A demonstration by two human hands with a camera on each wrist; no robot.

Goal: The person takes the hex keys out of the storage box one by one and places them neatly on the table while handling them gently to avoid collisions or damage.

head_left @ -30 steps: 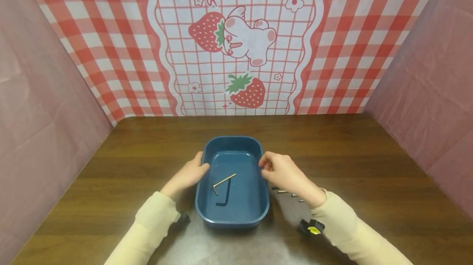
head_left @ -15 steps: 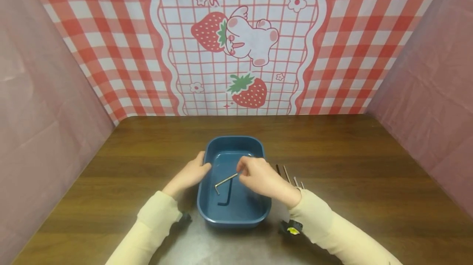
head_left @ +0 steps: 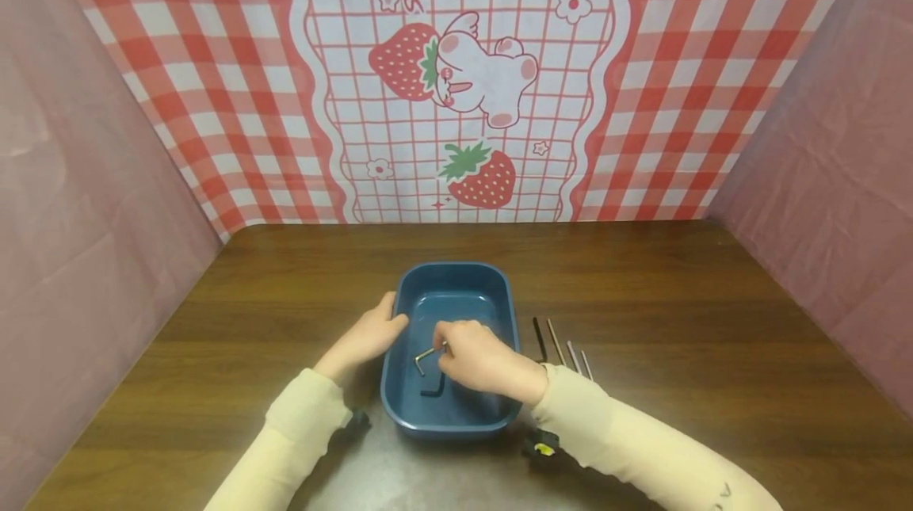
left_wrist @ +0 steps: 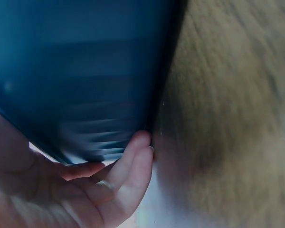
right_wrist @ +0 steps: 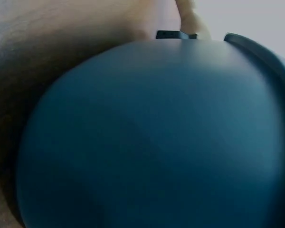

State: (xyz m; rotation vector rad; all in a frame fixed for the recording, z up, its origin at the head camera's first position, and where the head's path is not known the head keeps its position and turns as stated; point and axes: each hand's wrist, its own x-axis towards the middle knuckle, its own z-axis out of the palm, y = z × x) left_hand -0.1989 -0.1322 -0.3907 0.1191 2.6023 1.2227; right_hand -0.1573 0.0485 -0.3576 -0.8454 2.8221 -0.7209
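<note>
A deep blue rectangular tray (head_left: 451, 425) stands on the table in the head view. My left hand (head_left: 367, 335) grips its left wall, thumb at the rim and fingers outside; the left wrist view shows the fingers (left_wrist: 133, 166) against the outer wall. Inside the tray lie a brass-coloured hex key (head_left: 421, 359) and a black hex key (head_left: 432, 394), both L-shaped. Reaching over the right rim, my right hand (head_left: 479, 356) pinches the long arm of the brass-coloured key, partly hiding both keys. The tray's outer wall (right_wrist: 152, 133) fills most of the right wrist view.
On the brown wooden table (head_left: 285, 273), right of the tray, lie several more hex keys (head_left: 556, 341), one black and the others metallic, partly behind my right sleeve (head_left: 628, 432). A checked strawberry cloth (head_left: 478, 99) hangs behind the table.
My right hand has moved from the tray's right rim left and down into the tray, onto the brass-coloured hex key. More of the keys on the table show. My left hand stays at the tray.
</note>
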